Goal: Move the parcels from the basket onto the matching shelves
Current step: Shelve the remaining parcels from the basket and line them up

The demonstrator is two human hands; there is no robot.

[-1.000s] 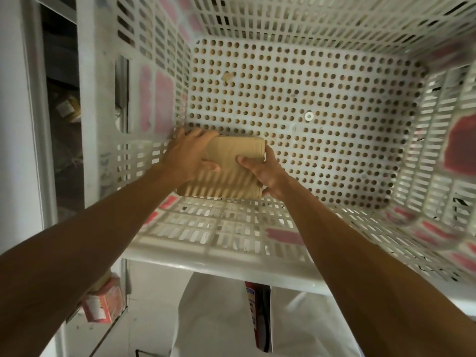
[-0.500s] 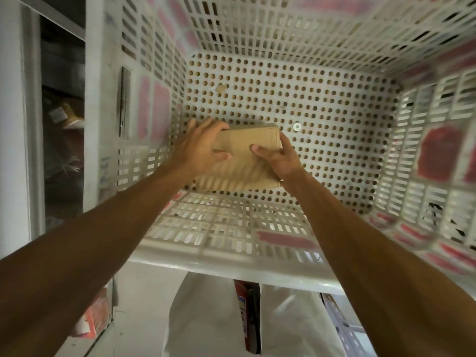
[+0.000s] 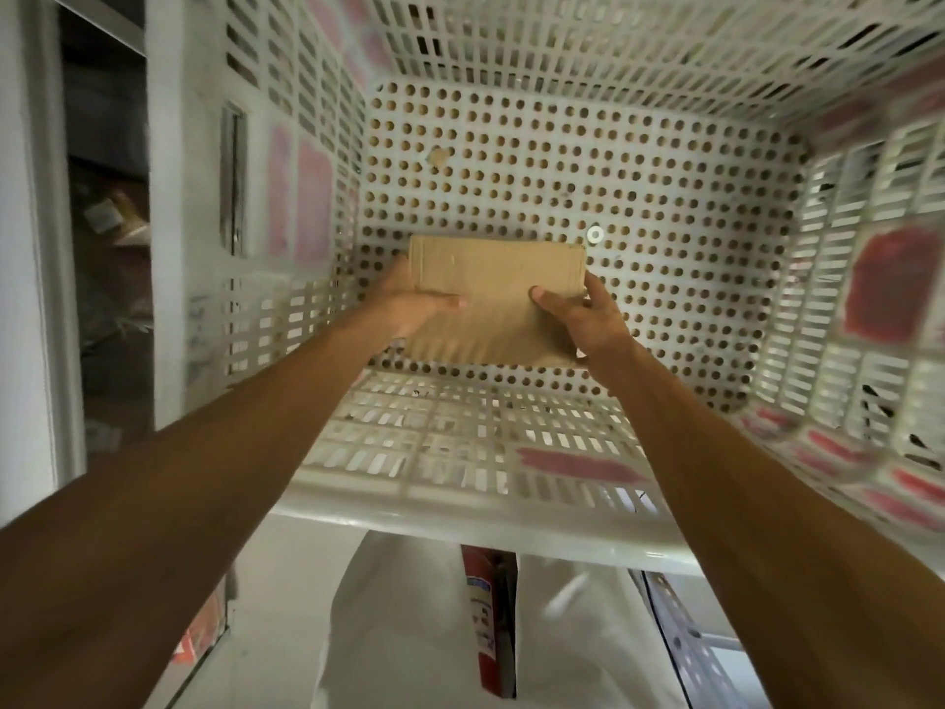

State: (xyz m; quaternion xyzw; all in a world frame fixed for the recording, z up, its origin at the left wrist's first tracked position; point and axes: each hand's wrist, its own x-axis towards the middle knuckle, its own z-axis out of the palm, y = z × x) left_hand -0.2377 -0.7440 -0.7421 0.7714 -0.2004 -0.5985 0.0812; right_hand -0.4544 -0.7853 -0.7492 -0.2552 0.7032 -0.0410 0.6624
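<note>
Raised higher, the flat brown cardboard parcel [image 3: 498, 284] seems light, stiff; left hand [image 3: 409, 307] grips its nine-o'clock edge, right hand [image 3: 585, 319] three.

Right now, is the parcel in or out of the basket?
In: left hand and right hand grip the parcel inside the basket, past its rim.

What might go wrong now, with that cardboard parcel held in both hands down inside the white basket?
1. The left hand and right hand grip the parcel only at its two sides, thumbs on top, so it may slip and drop back.
2. Coming out, it may catch the near rim of the basket.
3. No label shows on the face in view, so the matching shelf might be misjudged.
</note>
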